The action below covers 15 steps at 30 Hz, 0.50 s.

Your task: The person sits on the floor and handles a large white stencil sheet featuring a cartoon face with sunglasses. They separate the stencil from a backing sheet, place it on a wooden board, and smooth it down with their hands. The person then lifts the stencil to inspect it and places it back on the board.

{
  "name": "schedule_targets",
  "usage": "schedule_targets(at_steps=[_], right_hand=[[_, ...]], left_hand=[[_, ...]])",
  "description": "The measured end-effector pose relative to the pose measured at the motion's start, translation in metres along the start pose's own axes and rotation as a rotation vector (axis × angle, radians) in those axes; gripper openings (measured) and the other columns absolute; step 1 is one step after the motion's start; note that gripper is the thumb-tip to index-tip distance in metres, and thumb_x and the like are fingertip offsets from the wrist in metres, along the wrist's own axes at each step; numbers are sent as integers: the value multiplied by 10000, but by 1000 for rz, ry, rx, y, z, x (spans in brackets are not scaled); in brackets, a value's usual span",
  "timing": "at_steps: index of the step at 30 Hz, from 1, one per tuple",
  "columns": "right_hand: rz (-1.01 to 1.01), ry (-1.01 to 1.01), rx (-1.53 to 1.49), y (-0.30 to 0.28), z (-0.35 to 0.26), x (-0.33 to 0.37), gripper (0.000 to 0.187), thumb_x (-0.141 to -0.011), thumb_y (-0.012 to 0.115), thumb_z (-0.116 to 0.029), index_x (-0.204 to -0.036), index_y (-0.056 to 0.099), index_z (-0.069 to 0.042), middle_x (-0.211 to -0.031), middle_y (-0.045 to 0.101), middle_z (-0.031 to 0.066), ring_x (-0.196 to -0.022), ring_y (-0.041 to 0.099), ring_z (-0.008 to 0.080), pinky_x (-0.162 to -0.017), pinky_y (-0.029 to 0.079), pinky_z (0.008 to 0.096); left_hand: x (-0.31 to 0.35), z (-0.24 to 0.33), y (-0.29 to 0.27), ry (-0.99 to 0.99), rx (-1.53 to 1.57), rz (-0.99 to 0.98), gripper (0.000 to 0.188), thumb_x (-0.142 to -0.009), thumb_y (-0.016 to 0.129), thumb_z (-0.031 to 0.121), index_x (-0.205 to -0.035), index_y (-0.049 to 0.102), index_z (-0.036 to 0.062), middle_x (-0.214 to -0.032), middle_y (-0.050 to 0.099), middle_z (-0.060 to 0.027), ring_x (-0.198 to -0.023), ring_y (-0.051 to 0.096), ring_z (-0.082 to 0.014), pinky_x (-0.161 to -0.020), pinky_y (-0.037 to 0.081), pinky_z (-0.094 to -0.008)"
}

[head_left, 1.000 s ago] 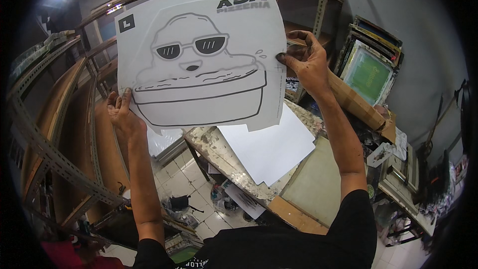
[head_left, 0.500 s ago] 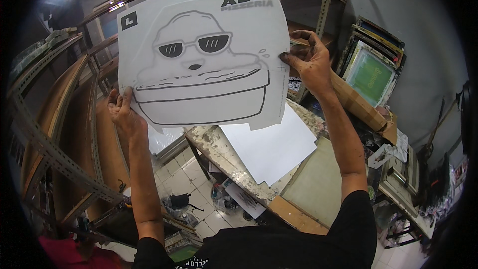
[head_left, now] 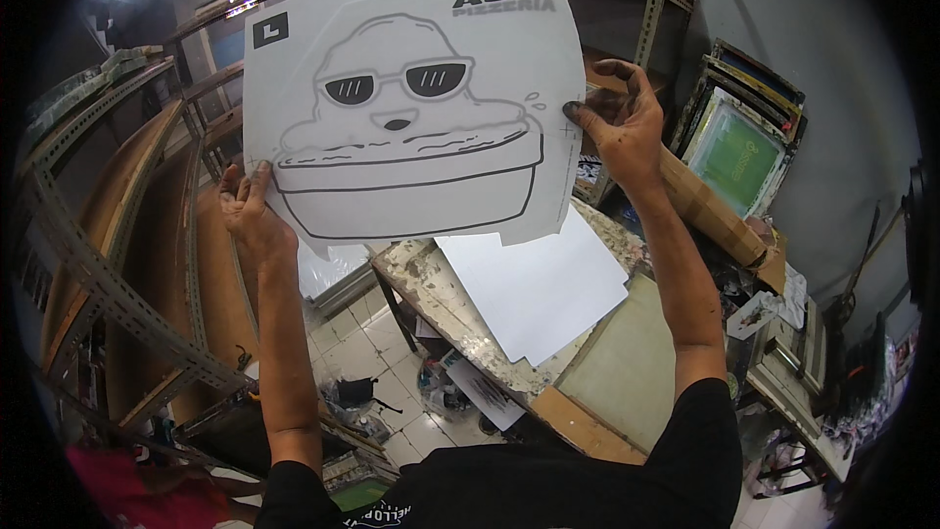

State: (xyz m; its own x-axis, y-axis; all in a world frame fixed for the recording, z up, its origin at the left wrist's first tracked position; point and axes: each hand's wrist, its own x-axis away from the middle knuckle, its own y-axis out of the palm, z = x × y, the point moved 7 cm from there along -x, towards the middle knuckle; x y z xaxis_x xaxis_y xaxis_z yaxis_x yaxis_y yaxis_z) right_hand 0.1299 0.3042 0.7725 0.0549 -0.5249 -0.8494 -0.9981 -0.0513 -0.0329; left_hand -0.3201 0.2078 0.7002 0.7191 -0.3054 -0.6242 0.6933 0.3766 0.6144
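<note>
Held up in front of me is a large translucent sheet [head_left: 411, 211], printed with a cartoon figure in sunglasses sitting in a tub, with dark lettering and a small dark square in its upper corners. My left hand [head_left: 257, 214] pinches its lower left edge between thumb and fingers. At the right edge, my right hand [head_left: 627, 127] grips the sheet with the thumb in front and the fingers curled behind. Below and beyond it, white paper sheets [head_left: 539, 289] lie on a paint-spattered table [head_left: 411, 269].
Metal shelving with wooden boards [head_left: 162, 284] stands close on my left. Framed printing screens [head_left: 734, 157] lean against the right wall, near a long cardboard box [head_left: 715, 206]. A pale flat panel [head_left: 622, 367] rests on the table's near side. A person in red [head_left: 137, 490] is at lower left.
The sheet and both hands have shifted slightly to the right in the view. The person in red shows more at the lower left. Both hands keep their hold.
</note>
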Motion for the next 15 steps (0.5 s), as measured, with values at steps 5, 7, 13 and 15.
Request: schedule_targets(at_steps=[5,7,13,15], right_hand=[[4,-16,5,4,-2,2,485,-760,704,108,-1177,473,18,-945,637,124,-889,633,136,-795,540,267],[8,-7,-18,3,2,1,459,-760,696,106,-1154,478,18,-1001,612,127,-889,629,124,-809,551,264],[11,18,-136,-3,11,1,459,-768,672,134,-1168,475,23,-989,603,106,-915,618,140,-826,553,280],[-3,41,-169,0,7,0,459,-767,673,133,-1168,476,28,-973,605,96,-905,617,140,-828,555,278]], left_hand=[[-3,1,-6,-9,-7,-10,488,-791,658,-119,-1186,398,2,-992,583,-150,-976,605,-205,-916,508,-294],[-4,-1,-6,-16,18,-17,497,-790,668,-109,-1192,398,6,-991,583,-142,-970,604,-200,-905,504,-285],[-2,1,-3,-23,32,-11,518,-782,692,-86,-1198,399,17,-991,595,-127,-938,607,-179,-868,497,-262],[-6,2,-5,-19,27,-23,523,-779,697,-84,-1197,399,17,-988,602,-126,-928,609,-177,-863,497,-259]])
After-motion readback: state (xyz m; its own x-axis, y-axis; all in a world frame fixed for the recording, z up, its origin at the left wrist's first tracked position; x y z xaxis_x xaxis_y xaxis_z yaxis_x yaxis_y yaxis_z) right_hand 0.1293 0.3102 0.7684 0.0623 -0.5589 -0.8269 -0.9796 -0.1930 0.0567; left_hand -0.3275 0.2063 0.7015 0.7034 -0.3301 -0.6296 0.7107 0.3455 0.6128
